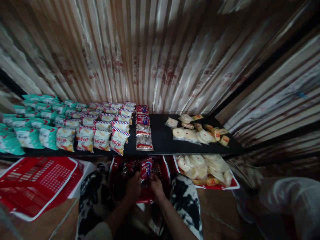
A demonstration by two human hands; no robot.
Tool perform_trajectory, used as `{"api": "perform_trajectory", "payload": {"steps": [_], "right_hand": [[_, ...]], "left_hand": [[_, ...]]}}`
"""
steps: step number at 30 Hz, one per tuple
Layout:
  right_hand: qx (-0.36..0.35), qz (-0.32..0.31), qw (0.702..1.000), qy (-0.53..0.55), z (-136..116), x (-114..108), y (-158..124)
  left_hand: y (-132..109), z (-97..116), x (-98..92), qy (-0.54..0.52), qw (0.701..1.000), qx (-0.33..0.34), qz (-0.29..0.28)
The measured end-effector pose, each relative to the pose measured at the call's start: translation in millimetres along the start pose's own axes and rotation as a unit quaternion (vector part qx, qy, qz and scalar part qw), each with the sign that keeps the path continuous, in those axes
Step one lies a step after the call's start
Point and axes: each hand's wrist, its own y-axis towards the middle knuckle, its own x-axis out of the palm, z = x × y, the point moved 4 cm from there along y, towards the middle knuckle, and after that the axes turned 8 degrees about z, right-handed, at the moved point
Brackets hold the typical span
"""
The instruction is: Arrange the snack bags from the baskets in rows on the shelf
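Note:
Between my knees, my left hand (134,184) and my right hand (156,185) grip the two sides of a red and blue snack packet (146,168). The packet is tilted up over a red basket (166,170), in which several similar dark packets lie in shadow. Just above on the black shelf (161,133) is a short column of packets (143,119), some with the red and blue side showing and some with the silvery side up. Fingertips are partly hidden in the dim light.
Left on the shelf stand rows of white striped bags (101,139) and teal bags (29,137). Pale round packaged foods (188,134) lie at right. Below are a basket of pale packs (236,184) and a tilted red basket (60,191). Another person's pale-clothed leg (287,196) is at right.

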Motion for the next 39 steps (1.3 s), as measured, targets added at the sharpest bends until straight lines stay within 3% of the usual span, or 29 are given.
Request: {"api": "perform_trajectory", "payload": {"steps": [7, 11, 16, 22, 27, 33, 39], "right_hand": [[0.061, -0.045, 0.988, 0.133, -30.2, -17.5, -37.5], [0.037, -0.078, 0.977, 0.193, -59.3, -23.5, -51.2], [-0.005, -0.052, 0.973, 0.224, -94.2, -29.8, -51.3], [-0.056, -0.017, 0.978, 0.202, -141.6, -26.0, -10.8], [-0.122, 0.014, 0.984, 0.132, -175.0, -7.7, 37.7], [-0.164, 0.044, 0.985, -0.037, -194.6, 17.9, 84.8], [-0.165, 0.061, 0.977, -0.122, -206.1, 27.5, 103.8]], "left_hand": [[-15.6, 21.2, -21.9, -0.063, 0.995, 0.065, 0.039], [-14.5, 35.2, -34.1, -0.147, 0.981, 0.109, 0.063], [0.4, 54.4, -45.6, -0.185, 0.973, 0.109, 0.084], [31.6, 86.4, -55.9, -0.148, 0.975, 0.105, 0.130], [62.0, 109.3, -63.8, -0.086, 0.976, 0.088, 0.178], [97.8, 127.1, -71.7, 0.031, 0.974, 0.093, 0.206], [120.9, 132.3, -69.5, 0.076, 0.971, 0.088, 0.209]]}}
